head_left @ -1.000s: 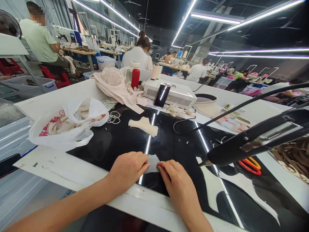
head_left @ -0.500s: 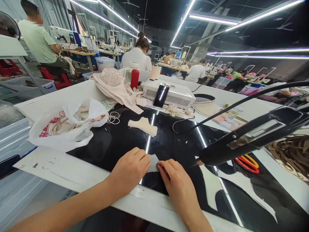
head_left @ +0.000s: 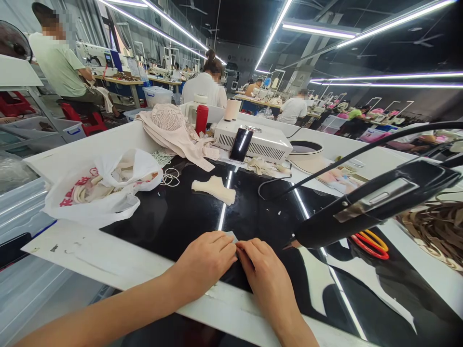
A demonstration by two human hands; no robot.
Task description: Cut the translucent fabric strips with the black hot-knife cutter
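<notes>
Near the front edge of the black work surface (head_left: 173,217), both hands are together at a small pale grey sheet piece (head_left: 231,234). My left hand (head_left: 204,262) lies over most of it with its fingers curled and pressed together. My right hand (head_left: 269,274) pinches at its right edge, the thumb and fingertips almost touching my left fingers. Only the far corner of the piece shows; the rest is hidden. Beyond the hands lies a cream foam-like cut piece (head_left: 215,189). Right of my right hand are white curved cut pieces (head_left: 314,282).
A black cylindrical tool (head_left: 343,212) with a pointed tip and cables juts in from the right. Red-handled scissors (head_left: 369,246) lie behind it. A plastic bag of scraps (head_left: 94,193) is at left. A phone (head_left: 241,143) leans on a white vented box (head_left: 265,140). Co-workers sit beyond.
My left hand has slid right and slightly towards me, up to my right fingertips, and now covers more of the grey piece. My right hand has stayed nearly in place.
</notes>
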